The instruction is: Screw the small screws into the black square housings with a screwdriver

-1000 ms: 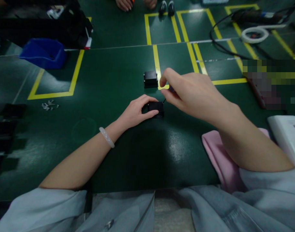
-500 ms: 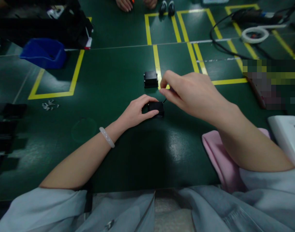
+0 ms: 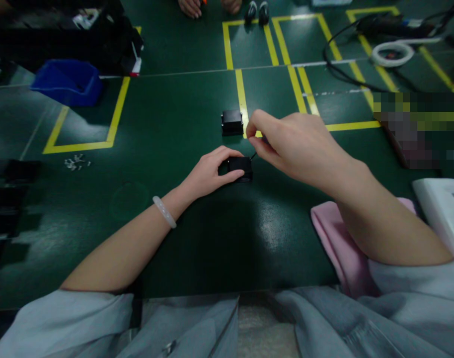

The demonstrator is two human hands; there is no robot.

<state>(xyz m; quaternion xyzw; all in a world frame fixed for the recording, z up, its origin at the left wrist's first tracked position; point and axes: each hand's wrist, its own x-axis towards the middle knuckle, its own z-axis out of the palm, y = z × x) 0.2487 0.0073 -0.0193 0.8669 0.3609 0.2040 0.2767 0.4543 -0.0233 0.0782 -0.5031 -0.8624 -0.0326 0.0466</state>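
Observation:
My left hand (image 3: 208, 171) grips a small black box-shaped part (image 3: 241, 168) that rests on the green table (image 3: 167, 139). My right hand (image 3: 292, 144) hovers just above and to the right of it, thumb and forefinger pinched on a thin dark wire (image 3: 253, 156) that runs down to the part. A second black part of the same kind (image 3: 232, 122) sits on the table a little farther away, beside a yellow tape line (image 3: 241, 99).
A blue bin (image 3: 66, 81) stands far left, with small white pieces (image 3: 76, 162) nearer. Cables and a white coil (image 3: 393, 52) lie far right. A pink cloth (image 3: 339, 243) and a white box (image 3: 443, 209) sit near right. Another person's hands (image 3: 191, 7) show at the far edge.
My right hand's forefinger has curled down onto the thumb, closing the pinch near the wire. My left hand and both black parts have stayed put.

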